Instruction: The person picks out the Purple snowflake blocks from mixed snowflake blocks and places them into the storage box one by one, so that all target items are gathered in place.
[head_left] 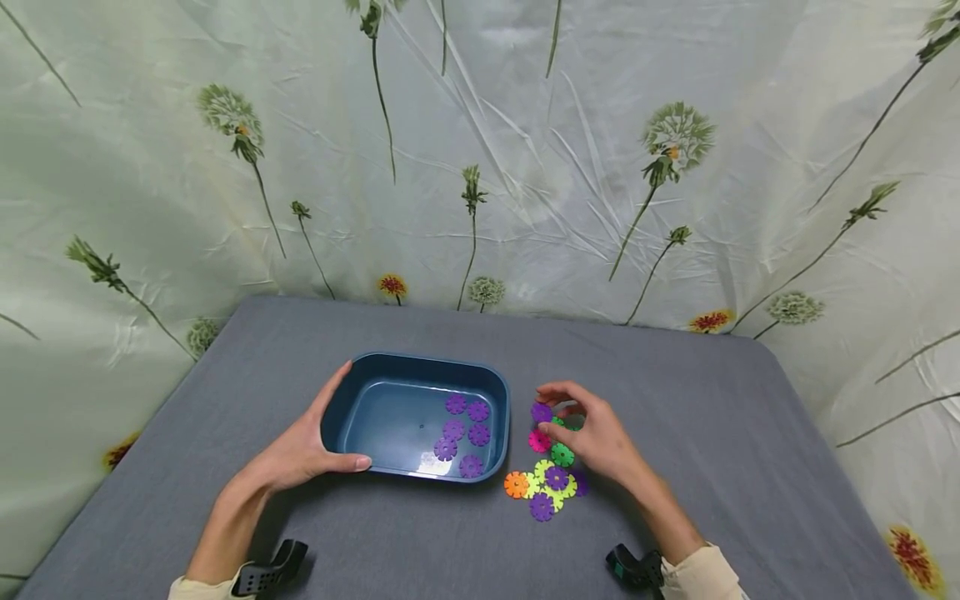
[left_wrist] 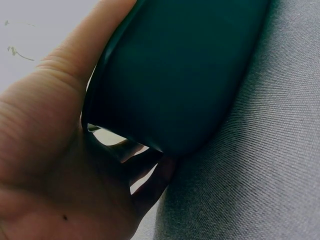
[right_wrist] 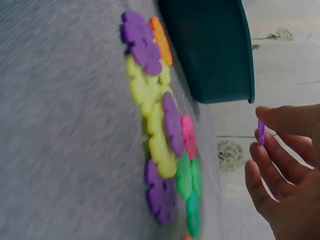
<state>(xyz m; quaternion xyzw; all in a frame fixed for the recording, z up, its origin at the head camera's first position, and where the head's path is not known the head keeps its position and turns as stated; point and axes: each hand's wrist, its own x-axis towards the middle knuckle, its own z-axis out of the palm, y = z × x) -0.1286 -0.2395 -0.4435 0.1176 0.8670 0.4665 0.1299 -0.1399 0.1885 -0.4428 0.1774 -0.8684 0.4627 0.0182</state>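
Observation:
A blue plastic tray (head_left: 382, 429) holds several purple flower-shaped discs (head_left: 453, 429) toward its right end. My left hand (head_left: 300, 446) grips the tray's left end, thumb along the near rim and fingers round the far corner; in the left wrist view those fingers (left_wrist: 150, 175) lie behind the wall. My right hand (head_left: 592, 425) pinches a purple disc (right_wrist: 261, 132) between thumb and fingertips, raised above the cloth. Beneath and in front of it lies a loose pile of discs: pink (head_left: 538, 441), green (head_left: 562, 454), yellow (head_left: 544, 471), orange (head_left: 516, 485) and purple (head_left: 542, 507).
Grey cloth (head_left: 420, 542) covers the table. A pale curtain printed with dandelions (head_left: 525, 167) hangs behind the table and at its sides. The tray's right wall (right_wrist: 215, 55) stands close to the pile. Each wrist wears a black device (head_left: 273, 567).

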